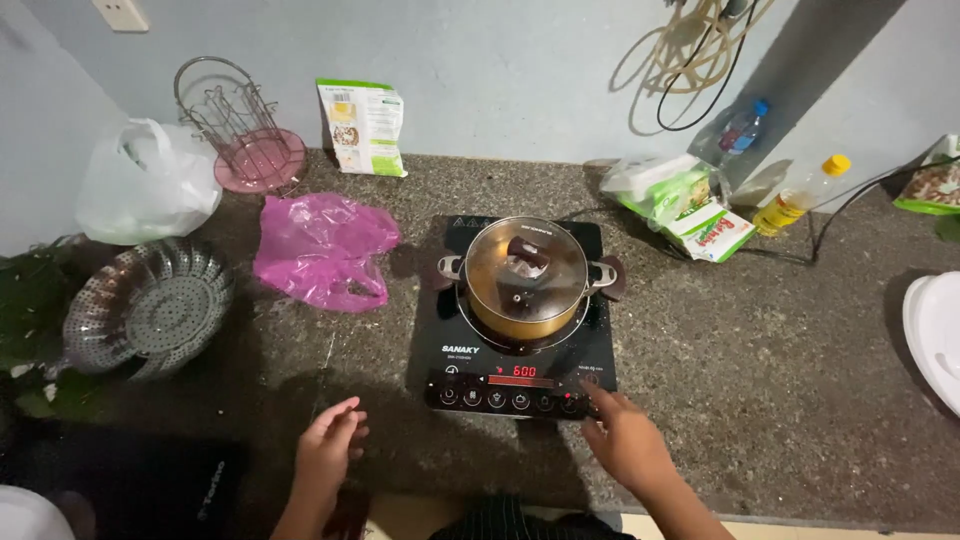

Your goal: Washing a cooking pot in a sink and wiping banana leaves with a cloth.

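Induction cooktop (pixel 470 352), black, display glowing red, lidded gold pot (pixel 525 285) at twelve o'clock; our right hand (pixel 625 440) fingers its panel, our left hand (pixel 328 445) loosely curled, empty.

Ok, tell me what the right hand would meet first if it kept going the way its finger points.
The right hand points up-left at the induction cooker; its fingertip looks on or just above the control buttons, so it would likely meet those first.
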